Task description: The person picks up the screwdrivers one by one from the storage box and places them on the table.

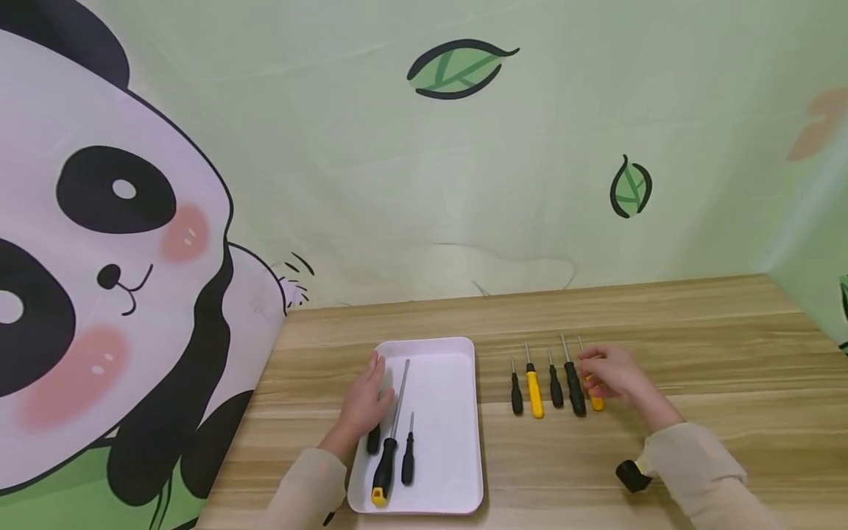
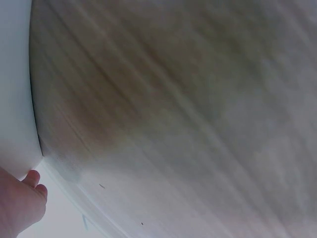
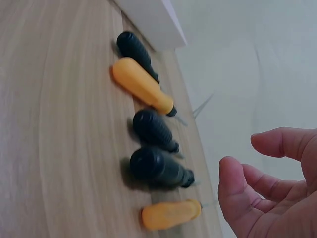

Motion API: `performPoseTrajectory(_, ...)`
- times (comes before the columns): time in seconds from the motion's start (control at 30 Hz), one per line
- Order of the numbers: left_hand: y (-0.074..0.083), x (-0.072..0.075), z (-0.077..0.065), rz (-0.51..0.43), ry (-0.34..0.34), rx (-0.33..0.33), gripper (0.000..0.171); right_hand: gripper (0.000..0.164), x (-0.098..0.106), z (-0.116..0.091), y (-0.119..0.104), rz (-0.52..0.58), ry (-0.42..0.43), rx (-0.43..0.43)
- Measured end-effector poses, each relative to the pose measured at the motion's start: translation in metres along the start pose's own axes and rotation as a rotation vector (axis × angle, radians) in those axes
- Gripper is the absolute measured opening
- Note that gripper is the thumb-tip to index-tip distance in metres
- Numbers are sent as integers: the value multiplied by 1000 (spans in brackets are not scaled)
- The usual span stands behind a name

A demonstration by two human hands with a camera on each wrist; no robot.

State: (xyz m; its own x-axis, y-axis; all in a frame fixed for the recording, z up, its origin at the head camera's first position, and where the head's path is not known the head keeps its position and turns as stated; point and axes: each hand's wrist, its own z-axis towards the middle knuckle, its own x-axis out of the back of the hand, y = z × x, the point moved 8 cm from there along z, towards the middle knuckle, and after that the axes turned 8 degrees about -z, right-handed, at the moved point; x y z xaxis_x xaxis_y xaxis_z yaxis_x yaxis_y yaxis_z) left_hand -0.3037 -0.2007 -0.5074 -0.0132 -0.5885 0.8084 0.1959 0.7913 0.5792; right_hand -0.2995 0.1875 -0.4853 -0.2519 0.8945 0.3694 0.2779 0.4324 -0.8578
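Nearest: a black item with some yellow (image 1: 632,476) by the right sleeve (image 1: 695,460), on the bench (image 1: 550,471); can't identify it. White tray (image 1: 444,442) to its left holds a big screwdriver (image 1: 384,471), a small screwdriver (image 1: 408,460) and a black handle (image 1: 374,439) partly hidden by the left hand (image 1: 362,397), which rests on the left rim, fingers near straight. Right hand (image 1: 612,372) is at the end yellow screwdriver (image 1: 597,403), rightmost in a row of five — grip part-open, thumb and fingers apart, nothing held, contact unclear. Step in hand reads as the reach; next move would call for closing on that handle without bumping the thick black screwdriver (image 1: 575,390) just beside it. Panda-print backdrop (image 1: 371,184) behind the bench.
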Motion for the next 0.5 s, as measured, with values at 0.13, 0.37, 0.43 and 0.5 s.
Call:
performPoseTrajectory(0.13,0,0,0,-9,-3,8,62,43,-5,-2,-6,-6,-9,17)
performPoseTrajectory(0.37,0,-1,-1,-20,-3,12,62,43,-14,-4,-14,1,-26,26)
performPoseTrajectory(0.43,0,0,-1,-19,0,11,62,44,-17,-6,-17,5,-37,35)
performPoseTrajectory(0.5,0,-1,0,-18,0,11,62,44,-20,-7,-20,5,-49,44)
